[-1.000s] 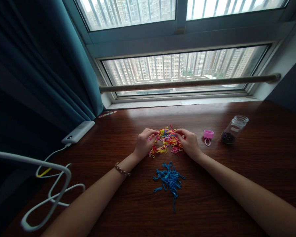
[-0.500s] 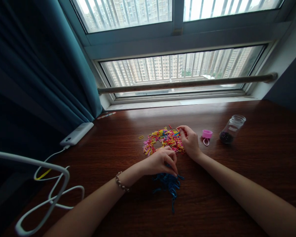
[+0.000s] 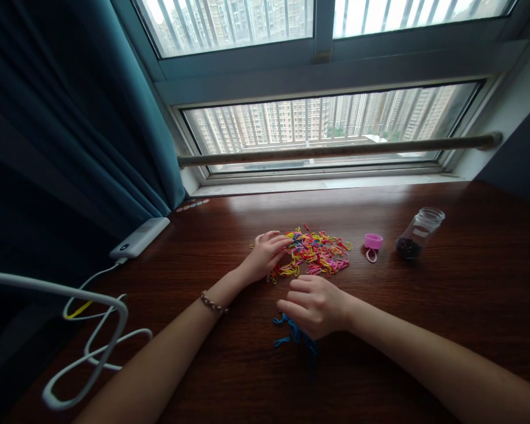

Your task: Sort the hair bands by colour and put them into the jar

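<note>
A heap of small coloured loops in pink, yellow and red lies on the dark wooden table. My left hand rests at the heap's left edge with its fingers curled into the loops. Closer to me lies a smaller pile of blue loops. My right hand hovers over that blue pile, fingers bent together, and covers most of it. What the fingers hold is hidden. A braided bracelet circles my left wrist.
A pink lid and a small glass jar with dark contents stand to the right of the heap. A white power bank with a white cable lies at the left by a teal curtain. A window runs behind the table.
My left hand went from the blue pile back to the coloured heap's left edge. My right hand left the heap's right side and came down over the blue pile.
</note>
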A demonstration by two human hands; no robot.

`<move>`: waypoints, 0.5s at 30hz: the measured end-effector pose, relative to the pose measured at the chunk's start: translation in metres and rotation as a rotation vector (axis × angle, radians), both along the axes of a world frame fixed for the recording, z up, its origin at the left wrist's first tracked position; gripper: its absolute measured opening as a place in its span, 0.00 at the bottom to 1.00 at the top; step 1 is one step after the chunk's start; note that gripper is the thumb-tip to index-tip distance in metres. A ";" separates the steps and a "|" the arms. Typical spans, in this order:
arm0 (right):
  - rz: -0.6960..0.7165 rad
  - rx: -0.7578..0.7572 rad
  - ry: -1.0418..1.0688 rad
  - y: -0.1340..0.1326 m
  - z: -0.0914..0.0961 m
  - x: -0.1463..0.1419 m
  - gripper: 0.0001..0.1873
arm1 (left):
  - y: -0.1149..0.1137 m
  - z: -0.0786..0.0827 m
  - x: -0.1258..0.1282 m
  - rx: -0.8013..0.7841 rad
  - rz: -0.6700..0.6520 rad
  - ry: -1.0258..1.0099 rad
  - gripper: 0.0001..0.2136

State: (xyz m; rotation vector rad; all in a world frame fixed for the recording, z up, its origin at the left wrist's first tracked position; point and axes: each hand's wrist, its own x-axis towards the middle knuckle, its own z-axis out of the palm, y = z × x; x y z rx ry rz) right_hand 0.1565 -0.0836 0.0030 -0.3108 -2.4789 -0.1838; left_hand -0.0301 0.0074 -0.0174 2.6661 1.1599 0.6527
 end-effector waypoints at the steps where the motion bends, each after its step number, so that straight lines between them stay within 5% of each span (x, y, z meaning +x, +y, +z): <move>1: -0.001 0.022 -0.021 0.000 -0.001 -0.001 0.07 | -0.002 -0.002 0.001 -0.001 0.012 0.055 0.16; 6: -0.139 -0.005 0.083 0.009 -0.006 0.001 0.08 | -0.010 0.000 0.005 -0.043 -0.005 0.184 0.20; 15: -0.148 0.005 0.085 0.010 -0.008 0.003 0.08 | -0.005 -0.005 0.001 -0.015 0.059 -0.005 0.18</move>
